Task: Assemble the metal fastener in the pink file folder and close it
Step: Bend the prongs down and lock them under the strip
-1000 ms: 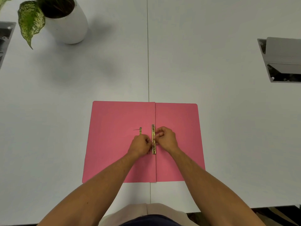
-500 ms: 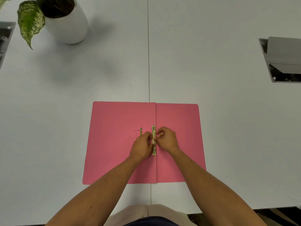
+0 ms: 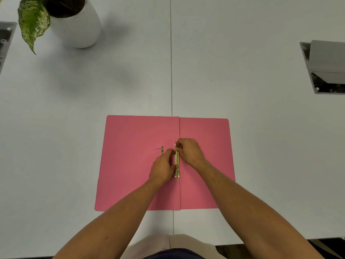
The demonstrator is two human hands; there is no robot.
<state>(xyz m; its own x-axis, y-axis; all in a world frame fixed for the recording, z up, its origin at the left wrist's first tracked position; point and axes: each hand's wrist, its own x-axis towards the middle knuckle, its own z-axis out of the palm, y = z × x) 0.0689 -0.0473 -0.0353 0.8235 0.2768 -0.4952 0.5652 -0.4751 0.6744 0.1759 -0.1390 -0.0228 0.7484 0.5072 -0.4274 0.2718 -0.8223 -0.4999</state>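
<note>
The pink file folder (image 3: 130,165) lies open and flat on the white table, its fold running down the middle. A gold metal fastener strip (image 3: 177,165) lies along the fold. My left hand (image 3: 163,168) presses on the strip's lower half from the left. My right hand (image 3: 189,150) pinches the strip's upper end, where a thin prong stands up. A second gold fastener piece (image 3: 162,150) lies on the left flap, partly hidden under my left hand.
A white plant pot (image 3: 78,25) with a speckled leaf stands at the far left. A grey cable box (image 3: 324,66) with a raised lid is set into the table at the right, another grey box (image 3: 5,38) at the left edge. A table seam (image 3: 171,62) runs away from me.
My right hand has shifted up along the strip to its far end. My left hand has stayed on the strip's lower part. The folder has not moved.
</note>
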